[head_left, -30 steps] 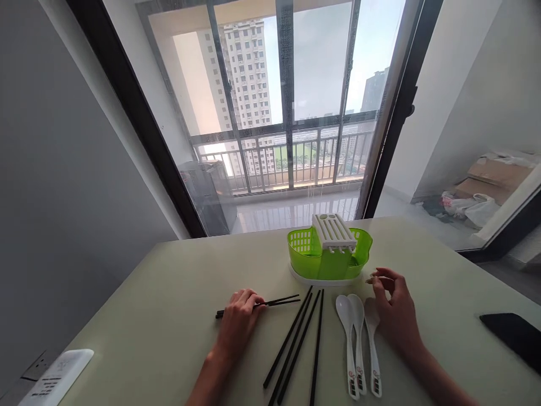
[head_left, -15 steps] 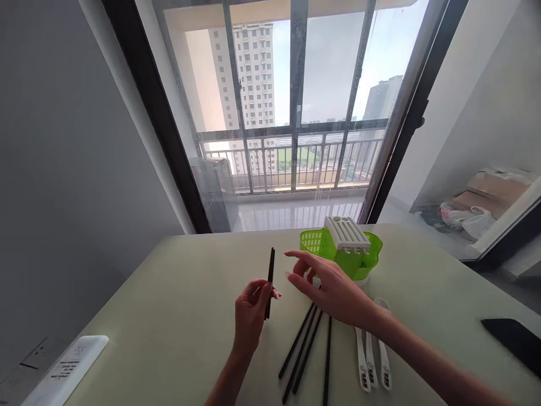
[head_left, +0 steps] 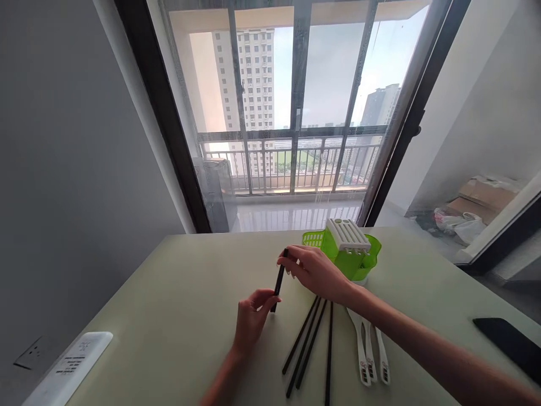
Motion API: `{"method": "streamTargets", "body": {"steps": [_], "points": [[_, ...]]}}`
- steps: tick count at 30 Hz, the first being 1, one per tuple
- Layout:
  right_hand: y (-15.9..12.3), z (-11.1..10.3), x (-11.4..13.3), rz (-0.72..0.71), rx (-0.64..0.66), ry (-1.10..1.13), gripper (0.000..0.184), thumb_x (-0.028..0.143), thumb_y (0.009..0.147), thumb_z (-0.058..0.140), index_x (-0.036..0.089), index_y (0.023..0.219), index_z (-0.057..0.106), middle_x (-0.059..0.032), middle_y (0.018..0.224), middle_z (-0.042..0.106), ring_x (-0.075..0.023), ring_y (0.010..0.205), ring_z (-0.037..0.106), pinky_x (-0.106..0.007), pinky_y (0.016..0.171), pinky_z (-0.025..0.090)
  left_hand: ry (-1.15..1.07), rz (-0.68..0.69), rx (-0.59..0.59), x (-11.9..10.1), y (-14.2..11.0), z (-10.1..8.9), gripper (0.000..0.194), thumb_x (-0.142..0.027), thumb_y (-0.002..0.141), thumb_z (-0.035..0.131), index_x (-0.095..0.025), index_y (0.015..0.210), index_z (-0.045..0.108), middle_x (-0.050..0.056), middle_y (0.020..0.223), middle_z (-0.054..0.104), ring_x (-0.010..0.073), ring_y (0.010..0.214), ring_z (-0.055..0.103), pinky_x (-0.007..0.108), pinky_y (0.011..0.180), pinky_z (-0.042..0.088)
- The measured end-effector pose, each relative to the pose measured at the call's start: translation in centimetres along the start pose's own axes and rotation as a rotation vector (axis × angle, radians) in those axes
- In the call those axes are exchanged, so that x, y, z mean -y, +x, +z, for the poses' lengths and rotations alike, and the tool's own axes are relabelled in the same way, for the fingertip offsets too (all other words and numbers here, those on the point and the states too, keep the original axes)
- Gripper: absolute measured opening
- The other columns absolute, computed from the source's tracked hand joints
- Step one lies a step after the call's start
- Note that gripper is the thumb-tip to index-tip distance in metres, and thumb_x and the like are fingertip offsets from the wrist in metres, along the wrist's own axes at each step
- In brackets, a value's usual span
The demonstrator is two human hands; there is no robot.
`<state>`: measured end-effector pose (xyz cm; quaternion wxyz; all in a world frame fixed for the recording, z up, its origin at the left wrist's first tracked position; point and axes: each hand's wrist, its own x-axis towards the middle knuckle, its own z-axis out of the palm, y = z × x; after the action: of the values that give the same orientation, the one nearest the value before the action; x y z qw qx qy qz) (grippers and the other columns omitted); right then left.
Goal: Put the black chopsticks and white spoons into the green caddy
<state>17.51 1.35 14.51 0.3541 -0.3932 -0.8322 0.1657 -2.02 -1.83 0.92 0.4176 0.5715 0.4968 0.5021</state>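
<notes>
A pair of black chopsticks is held up at a slant over the table, seen nearly end-on. My left hand pinches their lower part. At their upper end the fingers of my right hand close round the tips. Several more black chopsticks lie loosely side by side on the table below my right wrist. Three white spoons rest to the right of them, their bowls mostly hidden under my right forearm. Behind my right hand stands a green cutlery basket with a white slotted top.
The pale table ends at a far edge before a glass door. A white box-like object lies at the left edge, and a black flat object at the right. Cardboard and plastic bags sit beyond the glass.
My left hand has lifted the chopsticks from the table and turned them upward. My right hand has left the spoons, crossed leftward and taken hold of their upper end.
</notes>
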Motion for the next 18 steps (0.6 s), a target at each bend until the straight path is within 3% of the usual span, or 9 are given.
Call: {"method": "streamTargets", "body": {"steps": [2, 7, 10, 13, 18], "points": [[0.4, -2.5, -0.7, 0.012, -0.068, 0.037, 0.04, 0.051, 0.104, 0.044, 0.022, 0.081, 0.061, 0.0008, 0.07, 0.066, -0.0133, 0.062, 0.058, -0.026, 0.063, 0.044, 0.102, 0.014, 0.005, 0.2, 0.1, -0.3, 0.035, -0.055, 0.085, 0.068, -0.022, 0.095, 0.074, 0.006, 0.093, 0.08, 0.0242, 0.091, 0.075, 0.037, 0.086, 0.059], [2.5, -11.7, -3.9, 0.1, -0.443, -0.01, 0.045, 0.06, 0.099, 0.047, 0.02, 0.092, 0.066, 0.0, 0.067, 0.064, -0.0136, 0.057, 0.059, -0.026, 0.059, 0.045, 0.226, 0.083, -0.077, -0.1, 0.4, -0.3, 0.046, -0.06, 0.09, 0.06, -0.02, 0.11, 0.07, 0.01, 0.11, 0.076, 0.0225, 0.093, 0.072, 0.037, 0.085, 0.059], [3.6, -14.8, -6.3, 0.144, -0.51, -0.168, 0.039, 0.053, 0.099, 0.05, 0.02, 0.087, 0.065, 0.001, 0.063, 0.063, -0.0138, 0.057, 0.059, -0.026, 0.06, 0.042, 0.252, 0.047, -0.087, 0.0, 0.5, -0.1, 0.048, -0.063, 0.089, 0.058, -0.019, 0.105, 0.069, 0.011, 0.108, 0.075, 0.0235, 0.092, 0.071, 0.037, 0.08, 0.059], [4.3, -14.4, -8.9, 0.203, -0.408, -0.238, 0.034, 0.044, 0.1, 0.05, 0.019, 0.084, 0.065, 0.001, 0.061, 0.063, -0.0139, 0.058, 0.059, -0.026, 0.063, 0.041, 0.269, 0.02, -0.079, 0.2, 0.7, -0.1, 0.049, -0.065, 0.089, 0.058, -0.019, 0.101, 0.07, 0.01, 0.101, 0.075, 0.0233, 0.087, 0.071, 0.036, 0.077, 0.058], [5.5, -10.2, -12.9, 0.242, -0.16, -0.245, 0.032, 0.037, 0.1, 0.048, 0.017, 0.085, 0.067, -0.0018, 0.071, 0.069, -0.0136, 0.061, 0.059, -0.025, 0.061, 0.039, 0.311, 0.009, -0.05, 0.3, 0.9, -0.2, 0.048, -0.065, 0.089, 0.057, -0.019, 0.097, 0.07, 0.008, 0.092, 0.075, 0.0229, 0.083, 0.071, 0.033, 0.073, 0.057]]}}
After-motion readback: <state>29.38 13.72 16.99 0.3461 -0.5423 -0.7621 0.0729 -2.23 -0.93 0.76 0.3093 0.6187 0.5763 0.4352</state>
